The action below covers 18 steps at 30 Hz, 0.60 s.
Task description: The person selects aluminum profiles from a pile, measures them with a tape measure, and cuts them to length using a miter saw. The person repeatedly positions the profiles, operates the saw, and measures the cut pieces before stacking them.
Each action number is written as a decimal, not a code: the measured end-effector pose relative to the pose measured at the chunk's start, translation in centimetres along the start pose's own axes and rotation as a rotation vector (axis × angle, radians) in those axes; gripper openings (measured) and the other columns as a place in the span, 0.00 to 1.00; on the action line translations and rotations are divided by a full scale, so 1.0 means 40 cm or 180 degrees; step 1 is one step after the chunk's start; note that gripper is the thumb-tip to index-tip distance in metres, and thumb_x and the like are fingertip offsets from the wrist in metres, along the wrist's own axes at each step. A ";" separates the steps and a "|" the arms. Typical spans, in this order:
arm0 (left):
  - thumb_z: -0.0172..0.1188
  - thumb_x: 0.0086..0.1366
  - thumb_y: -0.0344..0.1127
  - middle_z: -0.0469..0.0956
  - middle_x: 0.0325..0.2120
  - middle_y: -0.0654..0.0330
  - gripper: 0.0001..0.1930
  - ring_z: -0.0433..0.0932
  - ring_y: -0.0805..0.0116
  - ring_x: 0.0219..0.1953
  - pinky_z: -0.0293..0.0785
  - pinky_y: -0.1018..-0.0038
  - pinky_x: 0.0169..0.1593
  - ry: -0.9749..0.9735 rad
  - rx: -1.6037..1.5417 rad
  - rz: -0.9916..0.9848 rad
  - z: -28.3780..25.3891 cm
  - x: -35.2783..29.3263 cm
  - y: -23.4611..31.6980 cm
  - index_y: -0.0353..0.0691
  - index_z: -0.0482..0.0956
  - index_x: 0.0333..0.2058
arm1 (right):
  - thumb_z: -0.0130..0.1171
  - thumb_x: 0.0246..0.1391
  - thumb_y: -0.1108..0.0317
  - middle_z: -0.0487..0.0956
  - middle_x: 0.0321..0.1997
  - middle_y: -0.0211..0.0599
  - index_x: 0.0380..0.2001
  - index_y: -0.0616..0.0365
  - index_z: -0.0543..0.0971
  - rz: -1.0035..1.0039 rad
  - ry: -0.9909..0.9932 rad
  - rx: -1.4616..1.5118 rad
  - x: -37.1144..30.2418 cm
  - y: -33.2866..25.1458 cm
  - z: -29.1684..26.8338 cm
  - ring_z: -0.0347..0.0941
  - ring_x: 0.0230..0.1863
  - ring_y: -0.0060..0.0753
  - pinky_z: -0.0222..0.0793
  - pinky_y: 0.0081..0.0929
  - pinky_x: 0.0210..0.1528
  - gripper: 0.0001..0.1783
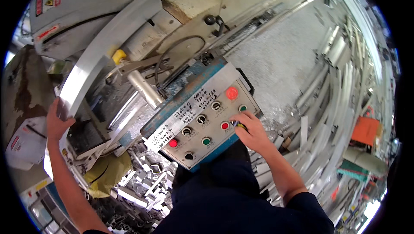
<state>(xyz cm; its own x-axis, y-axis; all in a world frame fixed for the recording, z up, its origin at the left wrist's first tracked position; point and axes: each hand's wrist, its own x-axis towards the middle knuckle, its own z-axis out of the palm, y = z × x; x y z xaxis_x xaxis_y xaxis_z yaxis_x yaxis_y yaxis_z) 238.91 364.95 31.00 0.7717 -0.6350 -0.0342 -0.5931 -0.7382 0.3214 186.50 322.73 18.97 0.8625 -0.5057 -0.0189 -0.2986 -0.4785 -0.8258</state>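
A long silver aluminium profile [92,63] runs along the left, bent by the lens, its upper end at the machine. My left hand [59,124] grips its edge lower down, thumb apart from the fingers. In front of my body stands a control box [196,126] with a grey panel, red and green buttons, black selector knobs and a handwritten strip. My right hand [251,134] is at the panel's right side, fingers pinched around a small dark and yellow thing [239,125] that I cannot make out. Close to these fingers are a red button [224,125] and a green button [243,108].
A metal cylinder [145,89] and a looping cable [160,61] lie beyond the box. Short metal offcuts [146,182] are heaped below left, beside a yellow sack [107,175]. Long profiles [332,117] are stacked at right, near an orange item [365,130].
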 end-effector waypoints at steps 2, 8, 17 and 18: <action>0.74 0.38 0.27 0.69 0.57 0.56 0.50 0.68 0.65 0.60 0.70 0.68 0.59 -0.0272 -0.0558 -0.0197 0.029 0.035 -0.062 0.36 0.62 0.64 | 0.62 0.48 0.66 0.75 0.37 0.43 0.40 0.50 0.79 0.0070 0.0455 -0.1003 0.015 -0.041 0.049 0.73 0.39 0.47 0.72 0.39 0.36 0.14; 0.80 0.39 0.38 0.68 0.59 0.53 0.55 0.68 0.63 0.61 0.59 0.68 0.65 -0.0811 -0.1278 0.0058 0.060 0.079 -0.111 0.27 0.59 0.64 | 0.64 0.51 0.55 0.74 0.38 0.38 0.35 0.46 0.80 0.0227 0.0596 -0.2510 0.096 -0.055 0.140 0.74 0.41 0.46 0.73 0.42 0.37 0.12; 0.77 0.33 0.45 0.76 0.51 0.52 0.50 0.73 0.60 0.54 0.65 0.70 0.60 -0.0907 -0.0735 -0.0199 0.018 0.080 -0.071 0.34 0.70 0.59 | 0.59 0.54 0.49 0.73 0.46 0.40 0.31 0.49 0.78 0.0261 -0.0036 -0.3142 0.128 -0.109 0.137 0.73 0.44 0.47 0.72 0.49 0.38 0.15; 0.77 0.33 0.46 0.76 0.51 0.52 0.50 0.74 0.60 0.53 0.65 0.70 0.59 -0.0968 -0.0836 -0.0245 0.016 0.085 -0.072 0.34 0.70 0.59 | 0.58 0.55 0.49 0.73 0.46 0.41 0.31 0.50 0.78 0.0267 -0.0092 -0.3196 0.129 -0.110 0.134 0.73 0.43 0.48 0.72 0.48 0.38 0.16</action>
<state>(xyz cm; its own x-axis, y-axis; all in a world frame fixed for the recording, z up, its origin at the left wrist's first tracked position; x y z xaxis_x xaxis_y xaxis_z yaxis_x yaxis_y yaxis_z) 243.08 364.78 29.38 0.6853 -0.6475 -0.3333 -0.4270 -0.7280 0.5363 194.45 326.09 19.49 0.8285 -0.5543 -0.0799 -0.5533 -0.8322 0.0356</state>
